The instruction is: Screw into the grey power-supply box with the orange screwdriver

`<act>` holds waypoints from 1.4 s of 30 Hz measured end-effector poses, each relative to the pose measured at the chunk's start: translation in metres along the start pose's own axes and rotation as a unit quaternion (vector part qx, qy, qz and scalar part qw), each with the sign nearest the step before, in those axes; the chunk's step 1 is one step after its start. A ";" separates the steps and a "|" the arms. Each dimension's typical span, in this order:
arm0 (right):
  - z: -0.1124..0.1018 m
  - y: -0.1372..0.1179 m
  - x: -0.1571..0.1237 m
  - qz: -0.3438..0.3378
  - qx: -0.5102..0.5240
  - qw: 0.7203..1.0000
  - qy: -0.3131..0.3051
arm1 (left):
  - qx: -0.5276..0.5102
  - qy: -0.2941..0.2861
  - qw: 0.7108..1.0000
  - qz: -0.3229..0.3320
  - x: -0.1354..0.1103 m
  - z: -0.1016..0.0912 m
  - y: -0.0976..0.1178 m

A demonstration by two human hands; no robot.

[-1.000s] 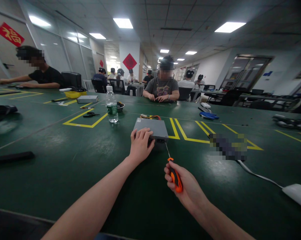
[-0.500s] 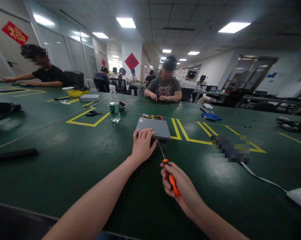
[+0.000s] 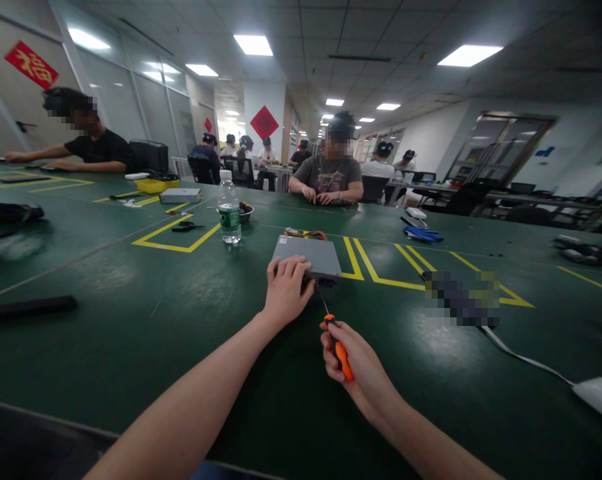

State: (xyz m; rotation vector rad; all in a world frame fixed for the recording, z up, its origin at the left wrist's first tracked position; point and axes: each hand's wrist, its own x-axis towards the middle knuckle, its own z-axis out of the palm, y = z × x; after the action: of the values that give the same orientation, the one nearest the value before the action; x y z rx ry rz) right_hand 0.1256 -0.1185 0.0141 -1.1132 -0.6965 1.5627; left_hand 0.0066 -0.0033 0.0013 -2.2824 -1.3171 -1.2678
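Evidently a screw in the grey box [image 3: 311, 255], mid-table, is being worked: the left hand [image 3: 287, 287] lies flat and unclenched on its near edge, and the right hand [image 3: 355, 363] is wrapped around the screwdriver [image 3: 339, 347]. Turning calls for a steady box. The table [image 3: 131, 320] is bare toward its near edge.

Looks like an office-turned-assembly workshop: long green-matted tables [image 3: 105, 287] with yellow tape boxes [image 3: 161, 248], seated workers [image 3: 325, 177] across the middle, screwdriver [image 3: 341, 353] out, glass partitions [image 3: 151, 107] upper left.

Bottle [image 3: 229, 208] left of box [image 3: 308, 257]
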 end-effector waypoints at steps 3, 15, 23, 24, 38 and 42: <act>-0.001 0.000 0.001 -0.003 0.010 1.000 0.020 | 0.000 -0.001 1.000 0.010 0.000 -0.001 -0.001; 0.003 -0.005 0.000 0.021 -0.028 0.999 -0.001 | -0.007 0.017 0.980 0.196 -0.002 -0.001 -0.001; -0.017 -0.022 -0.032 -0.550 -0.511 0.654 -0.090 | -0.040 0.012 0.984 0.174 -0.002 -0.001 -0.003; -0.018 -0.025 -0.035 -0.579 -0.548 0.589 -0.129 | -0.041 0.008 0.985 0.168 -0.002 -0.002 -0.003; -0.022 -0.016 -0.012 -0.649 -0.628 0.428 -0.039 | 0.001 -0.026 0.996 0.082 0.001 -0.008 0.001; -0.022 -0.015 -0.010 -0.623 -0.636 0.450 -0.061 | 0.000 -0.042 0.997 0.067 0.001 -0.007 -0.001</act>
State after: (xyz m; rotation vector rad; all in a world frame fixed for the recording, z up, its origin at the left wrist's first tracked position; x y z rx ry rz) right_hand 0.1524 -0.1262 0.0211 -0.8394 -2.2720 -0.4945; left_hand 0.0021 -0.0060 0.0057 -2.4030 -1.1668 -1.1419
